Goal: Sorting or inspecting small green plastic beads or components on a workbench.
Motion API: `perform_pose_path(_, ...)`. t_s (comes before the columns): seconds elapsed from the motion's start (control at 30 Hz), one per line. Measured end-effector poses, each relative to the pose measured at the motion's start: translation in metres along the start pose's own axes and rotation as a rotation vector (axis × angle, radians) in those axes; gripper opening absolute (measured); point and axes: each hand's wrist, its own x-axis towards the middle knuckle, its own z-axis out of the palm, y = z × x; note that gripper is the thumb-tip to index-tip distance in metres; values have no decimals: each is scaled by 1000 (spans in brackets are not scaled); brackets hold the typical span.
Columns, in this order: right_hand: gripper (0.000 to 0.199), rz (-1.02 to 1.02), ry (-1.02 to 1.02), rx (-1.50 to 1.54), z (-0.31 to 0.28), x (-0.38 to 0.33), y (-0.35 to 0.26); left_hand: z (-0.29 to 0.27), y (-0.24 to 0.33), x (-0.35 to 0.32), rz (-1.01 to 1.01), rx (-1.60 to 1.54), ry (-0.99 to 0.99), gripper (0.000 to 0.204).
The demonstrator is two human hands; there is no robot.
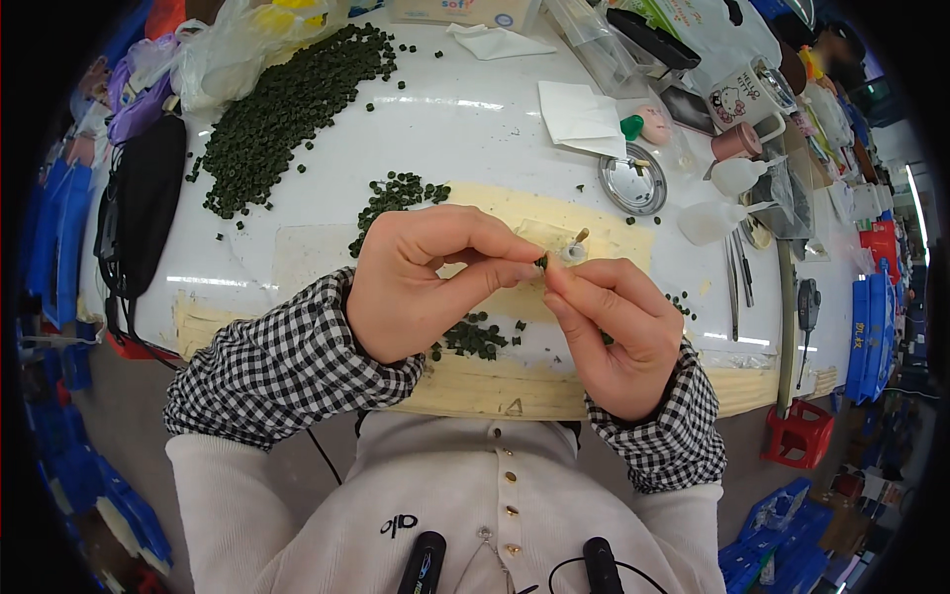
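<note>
Left hand and right hand meet above the near middle of the white bench. The fingers of both hands are closed to a pinch on one small dark green piece, held between the fingertips of the two hands, clear of the bench surface. The piece is tiny and rounded; finer shape cannot be told.

Both wrists carry black-and-white checked cuffs of woven cloth over cream knit sleeves.

Under the hands lies a pale yellow, matt mat, with a small loose cluster of green pieces near the left hand. A second cluster lies just beyond the mat's far left edge. A large elongated heap of the same green pieces runs across the far left of the bench.

Just beyond the fingertips stands a small white cap-like object with a short stick in it. To the far right sit a round, shiny metal lid, a folded white tissue, slim metal tweezers and a white printed mug. A black bag hangs over the left edge.
</note>
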Motion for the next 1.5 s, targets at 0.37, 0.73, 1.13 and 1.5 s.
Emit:
perform_pose_path(0.37,35,10,0,4,-1,1,-1,3,0,0,-50,-127,29,17)
perform_pose_path(0.73,20,82,186,-283,-13,18,19,2,1,0,-109,-156,33,16)
perform_pose_path(1.13,10,-73,358,-227,-30,18,-15,4,-2,-1,-128,-151,-3,17)
perform_pose_path(1.5,11,88,129,342,-5,11,2,6,-2,-2,-115,-143,-43,16)
